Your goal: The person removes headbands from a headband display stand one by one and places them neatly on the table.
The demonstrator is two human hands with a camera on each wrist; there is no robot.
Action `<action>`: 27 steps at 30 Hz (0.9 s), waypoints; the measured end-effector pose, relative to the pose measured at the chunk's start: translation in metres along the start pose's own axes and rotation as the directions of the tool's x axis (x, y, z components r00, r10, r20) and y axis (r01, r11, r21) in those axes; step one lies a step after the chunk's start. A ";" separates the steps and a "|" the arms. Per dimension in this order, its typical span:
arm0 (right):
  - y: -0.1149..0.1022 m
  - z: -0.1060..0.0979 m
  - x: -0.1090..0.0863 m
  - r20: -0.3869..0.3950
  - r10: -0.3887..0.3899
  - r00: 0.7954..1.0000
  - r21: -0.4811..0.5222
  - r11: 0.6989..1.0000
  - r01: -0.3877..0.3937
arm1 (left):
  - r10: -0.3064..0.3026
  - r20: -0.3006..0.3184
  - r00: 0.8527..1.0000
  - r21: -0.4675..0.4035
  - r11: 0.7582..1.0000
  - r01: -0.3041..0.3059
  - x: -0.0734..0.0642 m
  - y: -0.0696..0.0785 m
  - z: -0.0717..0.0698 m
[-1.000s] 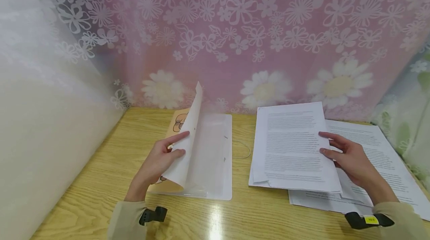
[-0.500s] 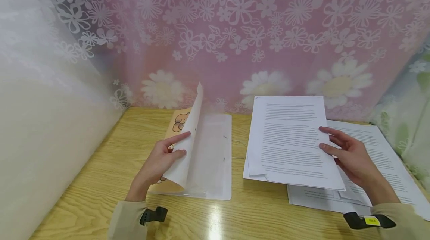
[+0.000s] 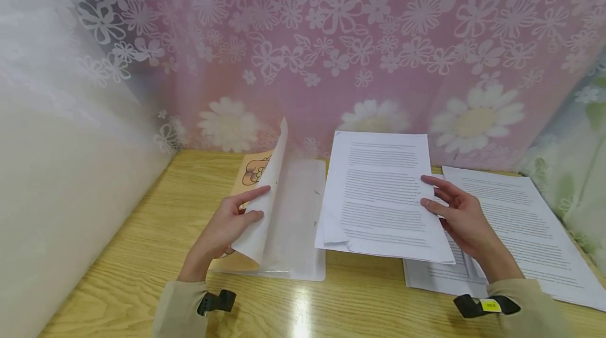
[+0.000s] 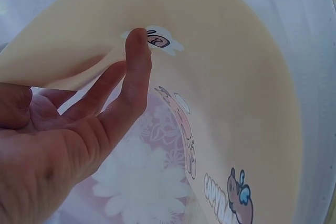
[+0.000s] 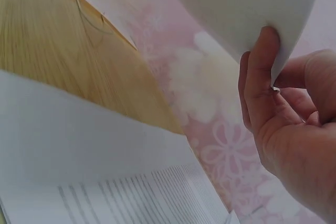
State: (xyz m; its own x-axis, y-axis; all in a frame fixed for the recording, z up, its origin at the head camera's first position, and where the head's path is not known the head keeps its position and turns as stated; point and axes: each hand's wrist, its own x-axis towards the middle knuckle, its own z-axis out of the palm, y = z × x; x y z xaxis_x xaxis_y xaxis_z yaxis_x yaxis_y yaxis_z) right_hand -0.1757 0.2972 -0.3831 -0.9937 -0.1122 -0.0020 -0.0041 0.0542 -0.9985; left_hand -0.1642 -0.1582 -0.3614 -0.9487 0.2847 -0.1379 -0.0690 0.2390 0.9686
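My left hand (image 3: 224,227) pinches the raised cover (image 3: 266,217) of a file folder lying on the table at centre left. The cover curls upward, pale inside, its orange outer face (image 4: 247,77) printed with cartoon animals. Beneath it the folder's whitish inside (image 3: 298,227) shows, with two small slots near the right edge. My right hand (image 3: 456,217) pinches the right edge of several printed sheets (image 3: 379,191), thumb on top and fingers behind. These sheets are held above the table, their left edge overlapping the folder's right edge in the head view. One lower left corner is folded.
More printed sheets (image 3: 516,227) lie spread on the wooden table (image 3: 128,254) at the right, partly under the right forearm. A thin cord loop (image 5: 92,19) sticks out from the folder's edge. Pink flowered cloth (image 3: 303,54) hangs behind, with pale cloth at both sides.
My right hand has lifted the printed sheets and carried them left, over to the folder's right edge. The left hand has stayed almost still, holding up the cover.
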 end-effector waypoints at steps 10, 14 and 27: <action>-0.003 0.031 0.013 0.022 0.007 1.000 0.027 1.000 -0.007 | -0.008 -0.009 1.000 0.084 0.996 0.008 0.001 0.005 0.000; -0.004 0.045 0.018 0.027 0.004 1.000 0.009 1.000 -0.004 | -0.029 -0.012 1.000 0.085 0.996 0.029 0.003 0.005 0.001; -0.006 0.072 0.030 0.056 0.002 0.998 -0.116 0.993 0.005 | -0.004 -0.003 1.000 0.075 0.997 0.004 0.006 0.005 0.002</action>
State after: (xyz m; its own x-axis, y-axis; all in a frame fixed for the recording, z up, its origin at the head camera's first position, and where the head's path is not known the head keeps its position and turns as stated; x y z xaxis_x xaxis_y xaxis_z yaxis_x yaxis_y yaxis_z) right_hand -0.1976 0.2218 -0.3807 -0.9858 -0.1678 -0.0068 -0.0219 0.1685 -0.9855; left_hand -0.1697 -0.1533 -0.3574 -0.9494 0.2807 -0.1406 -0.0494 0.3086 0.9499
